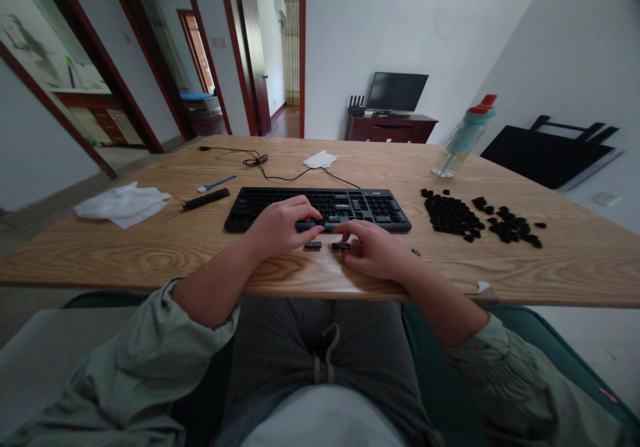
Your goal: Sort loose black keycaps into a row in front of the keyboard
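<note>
A black keyboard (pixel 395 210) lies across the wooden table in front of me, with many of its keycaps off. Over its front edge is my left hand (pixel 285 226), thumb and forefinger brought close together; whatever may be between them is hard to make out against the dark keys. Just right of it, my right hand (pixel 373 248) rests on the table, its forefinger and thumb bent around a long black keycap (pixel 341 246). Another long keycap (pixel 313 245) lies between the two hands, apart from both.
Loose black keycaps (pixel 453 217) are heaped at right, below a water bottle (pixel 463 137). At left are white tissue (pixel 123 204), a blue-handled brush (pixel 220 182) and a black bar (pixel 206 199). A coiled cable (pixel 256 160) and folded paper (pixel 321 160) lie behind the keyboard.
</note>
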The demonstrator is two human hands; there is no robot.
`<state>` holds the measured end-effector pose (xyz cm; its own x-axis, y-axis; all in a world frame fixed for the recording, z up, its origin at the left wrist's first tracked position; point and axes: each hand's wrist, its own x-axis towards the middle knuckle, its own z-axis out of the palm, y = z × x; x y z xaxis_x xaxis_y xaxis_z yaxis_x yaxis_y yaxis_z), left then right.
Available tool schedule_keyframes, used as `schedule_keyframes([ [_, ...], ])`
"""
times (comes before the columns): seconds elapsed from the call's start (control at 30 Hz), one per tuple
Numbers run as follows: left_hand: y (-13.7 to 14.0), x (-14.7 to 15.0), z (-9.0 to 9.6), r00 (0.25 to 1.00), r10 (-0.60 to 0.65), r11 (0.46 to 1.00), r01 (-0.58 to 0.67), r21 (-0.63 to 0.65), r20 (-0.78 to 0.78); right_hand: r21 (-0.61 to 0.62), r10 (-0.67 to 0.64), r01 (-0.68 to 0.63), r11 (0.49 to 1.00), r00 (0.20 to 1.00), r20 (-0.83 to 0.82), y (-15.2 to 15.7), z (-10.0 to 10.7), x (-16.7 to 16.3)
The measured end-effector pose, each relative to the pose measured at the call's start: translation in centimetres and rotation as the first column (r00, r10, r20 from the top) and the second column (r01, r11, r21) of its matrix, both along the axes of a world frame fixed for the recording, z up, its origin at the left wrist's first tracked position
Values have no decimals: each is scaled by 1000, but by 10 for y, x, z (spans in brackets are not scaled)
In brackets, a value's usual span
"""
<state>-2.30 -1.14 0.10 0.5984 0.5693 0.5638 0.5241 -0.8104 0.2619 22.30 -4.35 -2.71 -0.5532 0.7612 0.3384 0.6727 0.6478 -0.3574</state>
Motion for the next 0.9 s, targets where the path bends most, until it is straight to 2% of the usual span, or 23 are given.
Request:
schedule_keyframes([
  [0.47, -1, 1, 1, 1000, 1, 1000, -1, -5, -6, -30, 8, -9, 1000, 999, -34, 2, -3, -3],
  [0.9, 0, 0, -2, 997, -65, 997, 64, -36, -29, 12, 22, -22, 1000, 998, -55, 0, -1, -2],
])
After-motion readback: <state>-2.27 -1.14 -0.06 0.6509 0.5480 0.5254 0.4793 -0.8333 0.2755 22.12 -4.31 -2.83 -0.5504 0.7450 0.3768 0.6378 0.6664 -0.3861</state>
